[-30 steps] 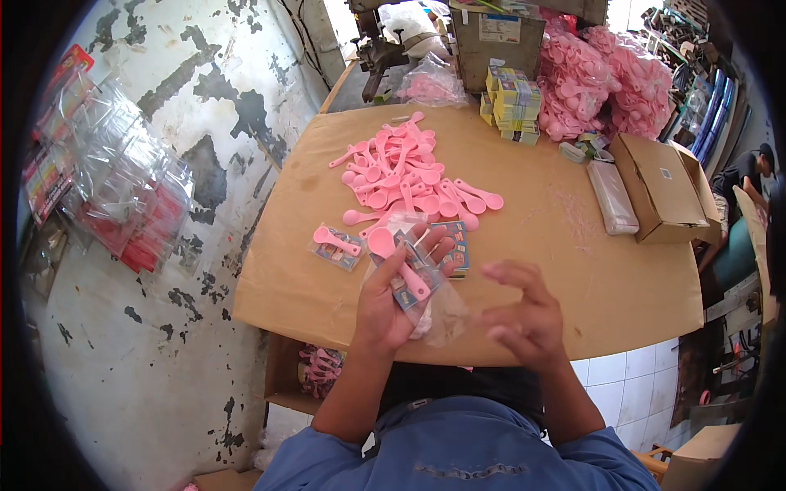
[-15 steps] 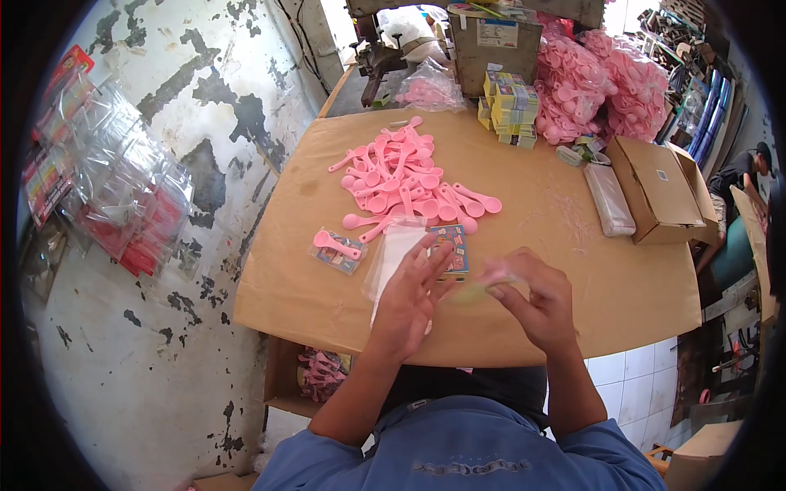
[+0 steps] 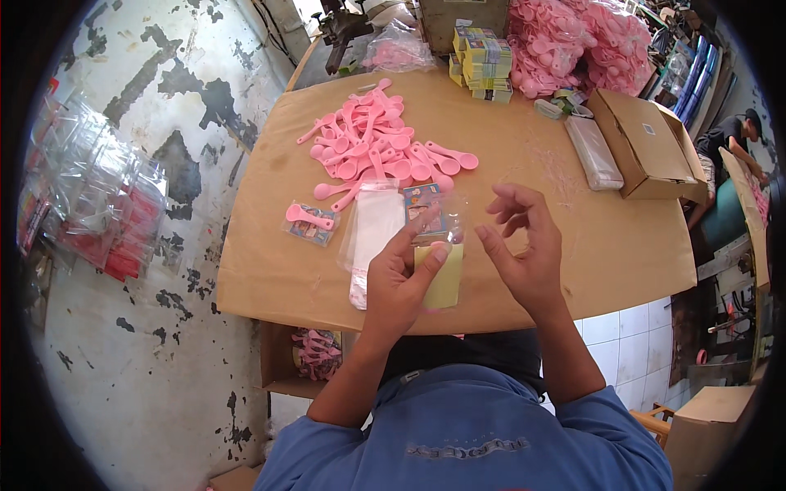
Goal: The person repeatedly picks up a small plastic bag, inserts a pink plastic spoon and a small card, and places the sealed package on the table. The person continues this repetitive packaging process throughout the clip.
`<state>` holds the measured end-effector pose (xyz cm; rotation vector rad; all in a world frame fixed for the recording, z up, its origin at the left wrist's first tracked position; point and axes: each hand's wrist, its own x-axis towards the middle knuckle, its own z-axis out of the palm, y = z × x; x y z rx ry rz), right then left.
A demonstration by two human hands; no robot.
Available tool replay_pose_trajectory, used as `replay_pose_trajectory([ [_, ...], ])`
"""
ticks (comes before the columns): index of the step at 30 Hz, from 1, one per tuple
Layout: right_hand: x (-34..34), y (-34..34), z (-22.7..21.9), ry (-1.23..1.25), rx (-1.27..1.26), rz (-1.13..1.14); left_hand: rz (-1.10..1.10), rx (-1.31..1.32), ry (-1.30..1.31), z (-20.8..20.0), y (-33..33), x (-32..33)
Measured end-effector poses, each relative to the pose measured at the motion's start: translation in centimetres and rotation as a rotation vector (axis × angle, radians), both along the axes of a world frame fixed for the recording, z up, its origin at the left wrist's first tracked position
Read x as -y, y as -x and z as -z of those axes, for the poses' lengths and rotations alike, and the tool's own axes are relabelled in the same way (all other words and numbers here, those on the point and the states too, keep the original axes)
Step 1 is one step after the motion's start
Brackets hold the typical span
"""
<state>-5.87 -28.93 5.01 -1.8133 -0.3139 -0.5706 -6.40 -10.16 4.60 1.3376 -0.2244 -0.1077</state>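
My left hand (image 3: pixel 397 282) pinches a clear plastic packet with a pale yellow card (image 3: pixel 443 277) inside, thumb on top. A thin pink edge shows at the packet's bottom; what else lies in it I cannot make out. To its right, my right hand (image 3: pixel 528 250) is raised and empty, fingers loosely curled and apart. Beside my left hand lies a stack of clear plastic bags (image 3: pixel 377 221), and printed cards (image 3: pixel 422 200) sit just beyond the packet. A packed pink spoon (image 3: pixel 309 217) on a printed card rests to the left. Farther back spreads a heap of loose pink spoons (image 3: pixel 377 139).
At the back stand bundled yellow cards (image 3: pixel 485 61) and big bags of pink spoons (image 3: pixel 557 45). A carton (image 3: pixel 639 143) and a bundle of clear wrappers (image 3: pixel 592 151) occupy the right side. Plastic packs hang on the left wall (image 3: pixel 192 245). Another person (image 3: pixel 729 139) sits far right.
The yellow-card packet, blurred in my right hand before, is now in my left hand's grip. My right hand has let go and opened. The whole view has shifted slightly.
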Motion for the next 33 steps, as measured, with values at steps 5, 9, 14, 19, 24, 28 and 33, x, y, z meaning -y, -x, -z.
replay_pose_trajectory([
  [5,-0.9,-0.5,-1.4,0.366,0.357,0.113,-0.005,0.113,-0.187,1.1,0.9,-0.1],
  [9,-1.4,-0.8,-1.0,0.407,0.370,0.166,0.003,0.206,-0.252,1.6,1.0,0.1],
  [14,-1.6,-1.3,-0.5,0.399,0.413,0.197,0.045,0.265,-0.402,1.5,1.2,-0.3],
  [19,-1.4,-1.7,-0.5,0.329,0.361,0.149,0.100,0.288,-0.413,2.1,1.0,-1.0],
  [24,0.6,-2.3,-0.9,-0.072,0.233,0.189,0.076,0.093,-0.189,1.5,1.8,-1.3],
  [28,1.4,-1.6,-0.8,-0.757,0.108,0.041,0.107,-0.083,0.058,1.3,1.7,-2.0],
  [33,1.1,0.6,1.1,-0.400,-0.270,-0.305,-0.025,0.125,0.148,3.7,0.4,-2.0],
])
